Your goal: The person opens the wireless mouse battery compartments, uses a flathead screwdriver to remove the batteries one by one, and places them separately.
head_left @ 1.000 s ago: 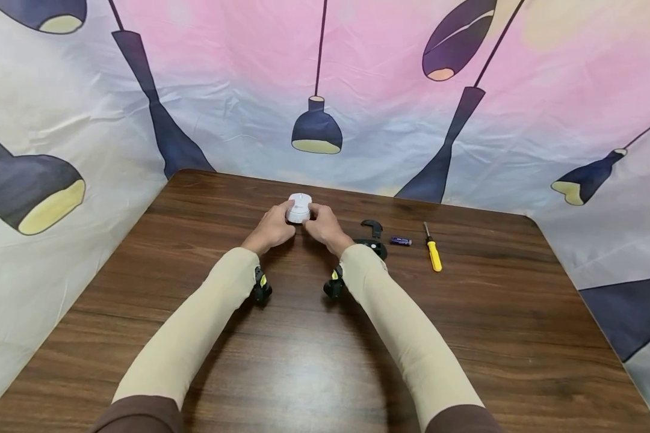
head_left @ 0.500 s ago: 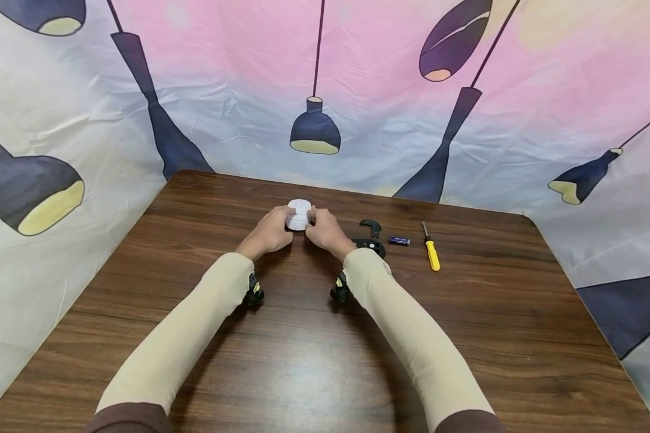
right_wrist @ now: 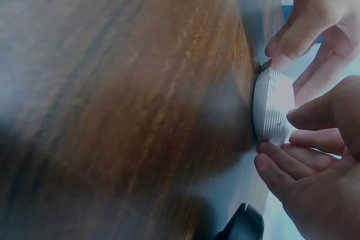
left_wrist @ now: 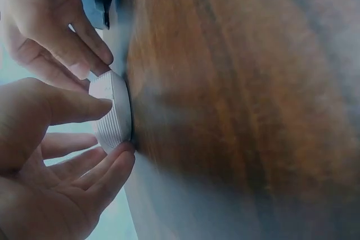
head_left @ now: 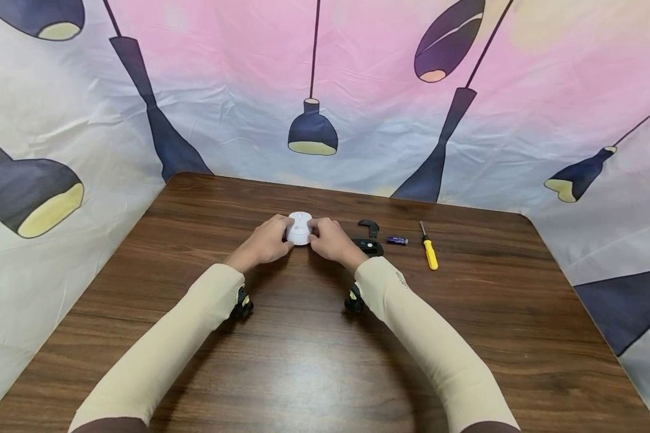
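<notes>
A white computer mouse (head_left: 300, 229) lies on the wooden table, its ribbed rear end facing the person. My left hand (head_left: 268, 239) grips its left side, with the thumb (left_wrist: 84, 108) on the shell and the other fingers along the lower edge. From the opposite side my right hand (head_left: 333, 242) holds it in the same manner, thumb (right_wrist: 315, 113) over the shell and fingertips low by the tabletop. In both wrist views the mouse sits flat against the table between the two hands.
Right of the right hand lie a black mouse (head_left: 369, 246), a curved black cover (head_left: 369, 227), a purple battery (head_left: 397, 240) and a yellow-handled screwdriver (head_left: 430, 252). The table (head_left: 493, 313) meets a lamp-printed cloth (head_left: 238, 120) behind its far edge.
Both hands have drawn the white mouse a little toward the person across the table. The forearms have spread slightly apart, and the parts at the right have stayed put.
</notes>
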